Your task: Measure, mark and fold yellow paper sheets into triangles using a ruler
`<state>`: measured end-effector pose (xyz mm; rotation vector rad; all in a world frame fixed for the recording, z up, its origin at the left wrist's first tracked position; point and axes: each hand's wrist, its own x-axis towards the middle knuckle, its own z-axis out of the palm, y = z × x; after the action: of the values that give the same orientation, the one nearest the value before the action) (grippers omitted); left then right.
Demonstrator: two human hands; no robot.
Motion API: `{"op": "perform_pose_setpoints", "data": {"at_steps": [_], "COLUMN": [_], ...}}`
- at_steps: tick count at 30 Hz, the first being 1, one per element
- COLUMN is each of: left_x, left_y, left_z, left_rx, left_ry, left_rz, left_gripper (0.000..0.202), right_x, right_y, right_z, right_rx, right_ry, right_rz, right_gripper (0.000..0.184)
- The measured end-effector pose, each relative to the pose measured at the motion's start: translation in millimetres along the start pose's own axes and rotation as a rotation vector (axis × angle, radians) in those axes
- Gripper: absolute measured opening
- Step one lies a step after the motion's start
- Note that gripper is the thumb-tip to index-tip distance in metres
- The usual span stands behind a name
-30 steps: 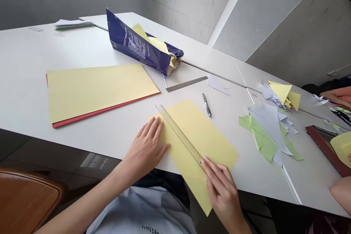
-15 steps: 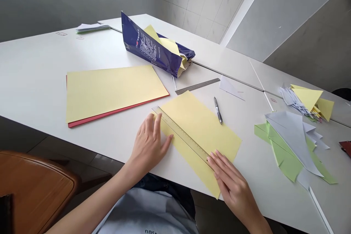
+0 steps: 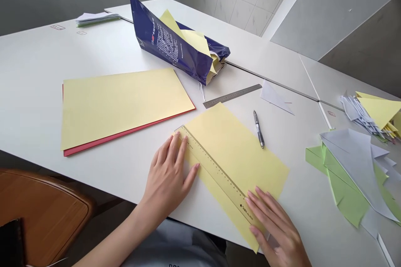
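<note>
A yellow sheet of paper (image 3: pixel 238 154) lies on the white table (image 3: pixel 37 62) right in front of me, with a clear plastic ruler (image 3: pixel 216 171) laid slantwise along it. My left hand (image 3: pixel 169 175) rests flat with fingers stretched out on the sheet's left edge, its fingertips at the ruler's far end. My right hand (image 3: pixel 275 229) lies flat, fingers extended, on the ruler's near end and the sheet's near corner. Neither hand grips anything.
A black pen (image 3: pixel 258 129) and a steel ruler (image 3: pixel 232 96) lie just beyond the sheet. A yellow-on-red paper stack (image 3: pixel 122 104) sits to the left, a blue bag (image 3: pixel 172 46) with yellow sheets behind. Green and white paper offcuts (image 3: pixel 351 167) lie at right, a wooden chair (image 3: pixel 40 212) at lower left.
The sheet and ruler sit farther onto the table than a second ago, and both hands have kept flat on them. My view has shifted, so the far-right objects are out of sight.
</note>
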<state>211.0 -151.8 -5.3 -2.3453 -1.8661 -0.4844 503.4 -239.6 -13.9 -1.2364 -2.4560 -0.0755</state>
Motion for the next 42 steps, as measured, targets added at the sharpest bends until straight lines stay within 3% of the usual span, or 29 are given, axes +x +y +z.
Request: {"op": "perform_pose_setpoints", "data": {"at_steps": [26,35,42], "left_x": [0.7,2.7,4.1], "left_y": [0.4,-0.7,-0.8], "left_z": [-8.9,-8.2,-8.5], "left_rx": [-0.034,-0.023,-0.029], "left_ry": [-0.106,-0.113,-0.124], "left_rz": [-0.031,-0.024,-0.024], "left_gripper": [0.074,0.073,0.074], "right_x": [14.0,8.2,-3.7], "right_y": [2.3,-6.1,-3.2], "right_z": [-5.1,-13.3,-15.3], "right_rx": [-0.013,0.064,0.073], "right_ry": [0.010,0.039,0.026], "right_rz": [-0.021,0.135,0.145], "right_gripper": [0.069,0.063,0.062]}}
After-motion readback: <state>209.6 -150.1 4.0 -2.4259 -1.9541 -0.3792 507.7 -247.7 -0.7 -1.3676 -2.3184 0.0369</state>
